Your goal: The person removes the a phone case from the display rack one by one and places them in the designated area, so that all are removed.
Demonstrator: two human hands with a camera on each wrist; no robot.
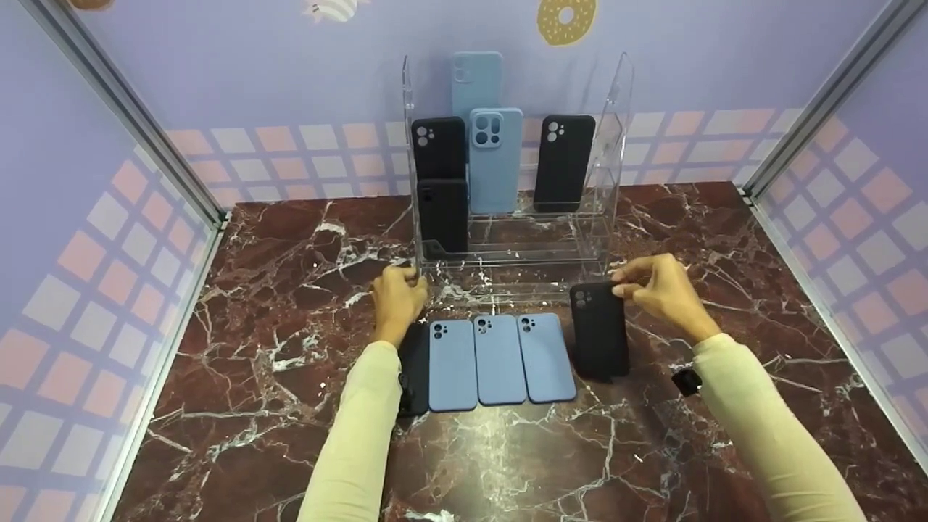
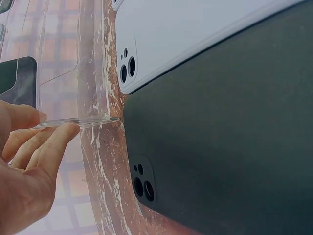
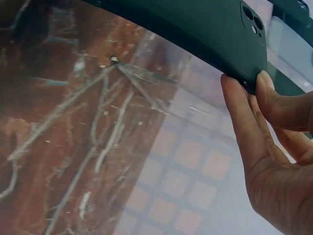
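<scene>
A clear acrylic display stand [image 1: 536, 255] stands at the back of the table. My left hand [image 1: 399, 293] pinches the front edge of its left side panel [image 2: 90, 120] between thumb and fingers. Near the stand's right front corner, my right hand [image 1: 663, 293] pinches the top right corner of a black phone case [image 1: 600, 333], which is tilted up with its camera cutouts at the top. Between the hands three blue phone cases [image 1: 500, 360] lie side by side. Left of them lies another black phone case [image 2: 220, 122], partly covered by the left forearm in the head view.
On the stand's tiers lean several cases: black ones at left [image 1: 439, 148] and right [image 1: 564, 163], a lower black one [image 1: 444, 217], and light blue ones in the middle [image 1: 496, 174] and top [image 1: 476, 76]. Patterned panels [image 1: 290, 156] enclose the marbled table [image 1: 239, 326].
</scene>
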